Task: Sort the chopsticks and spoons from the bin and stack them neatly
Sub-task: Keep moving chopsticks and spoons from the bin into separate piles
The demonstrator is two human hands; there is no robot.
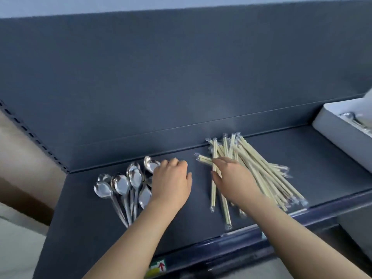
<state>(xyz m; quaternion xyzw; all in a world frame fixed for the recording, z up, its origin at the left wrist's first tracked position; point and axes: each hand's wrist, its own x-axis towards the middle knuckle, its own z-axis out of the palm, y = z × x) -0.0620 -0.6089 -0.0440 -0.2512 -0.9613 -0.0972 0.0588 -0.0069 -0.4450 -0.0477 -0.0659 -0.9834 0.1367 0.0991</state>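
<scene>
So, head view only. Dark grey-blue shelf (201, 218) fills the middle of the frame, with a matching back panel (181, 77) above it.

Spoons (122, 188) lie in a loose pile at lower left of centre on the shelf. Their long axes run roughly up-down in the frame. Bowls point to the far edge and fan out, and the handles converge toward the near edge. One bowl sits further up, just left of the knuckles.

Left hand (171, 184) is palm down over the right side of the spoon pile, touching it, fingers bent at the knuckles. Cannot tell whether it grasps a spoon.

Chopsticks (261, 170), pale and in clear wrappers, are heaped right of centre on the shelf, well apart from the spoons. Most long axes run diagonally from upper left to lower right. A few at the left side of the heap stand near vertical in the frame, and one short end pokes out to the left.

Right hand (235, 176) is palm down on the heap's left part, fingers stretched toward the left. One near-vertical pack crosses the fingertips; cannot tell if it is pinched.

White bin (330, 127) is at the right edge, upper part, with a spoon (349, 116) in it. A label with a red arrow (160, 266) sits on the shelf's front rail, bottom centre.
</scene>
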